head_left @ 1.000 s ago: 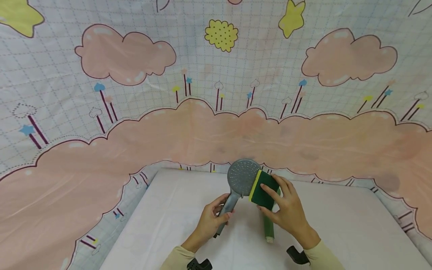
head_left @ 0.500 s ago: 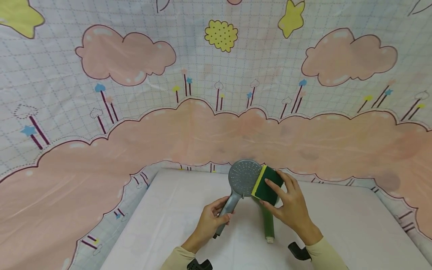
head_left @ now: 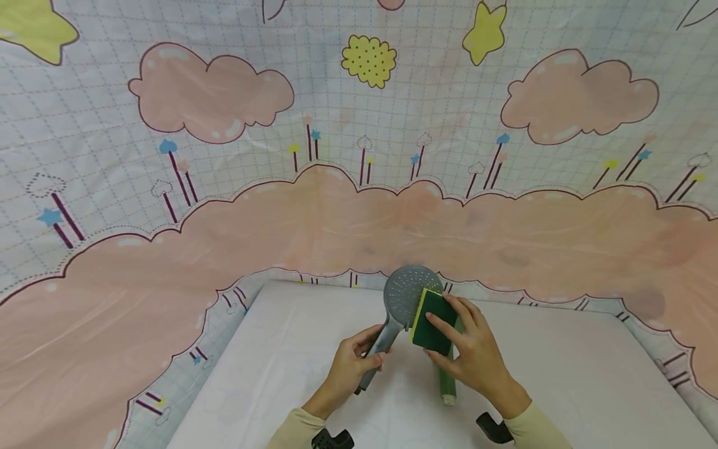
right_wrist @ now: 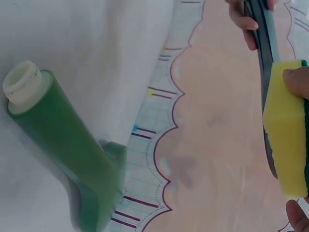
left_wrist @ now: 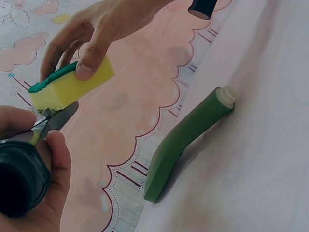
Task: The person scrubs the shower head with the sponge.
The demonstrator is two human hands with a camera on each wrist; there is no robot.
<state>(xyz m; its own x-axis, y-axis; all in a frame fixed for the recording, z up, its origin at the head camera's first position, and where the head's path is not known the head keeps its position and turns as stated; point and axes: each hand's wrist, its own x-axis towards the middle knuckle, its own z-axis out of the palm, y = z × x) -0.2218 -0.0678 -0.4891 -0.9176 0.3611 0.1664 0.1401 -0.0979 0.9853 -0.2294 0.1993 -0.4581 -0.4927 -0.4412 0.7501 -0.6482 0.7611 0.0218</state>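
Note:
A grey shower head [head_left: 406,290] is held up over the table, its nozzle face visible in the head view. My left hand [head_left: 349,369] grips its handle, fingers wrapped round it. Between thumb and fingers, my right hand [head_left: 475,349] pinches a sponge [head_left: 432,325] with a green scouring side and a yellow foam side. The yellow foam [left_wrist: 87,89] lies against the lower right part of the shower head's face, as the left wrist view also shows. Part of the nozzle face is hidden behind the sponge.
A green, bent handle-like piece [head_left: 447,381] with a white threaded end lies on the white table [head_left: 291,374], below my right hand. Its threaded end [right_wrist: 23,84] points toward me. A patterned cloth [head_left: 336,224] with clouds and stars hangs behind the table.
The sponge first shifted right and up across the shower head's face, then came back left and lower. The shower head drifted slightly right; my left hand keeps its grip.

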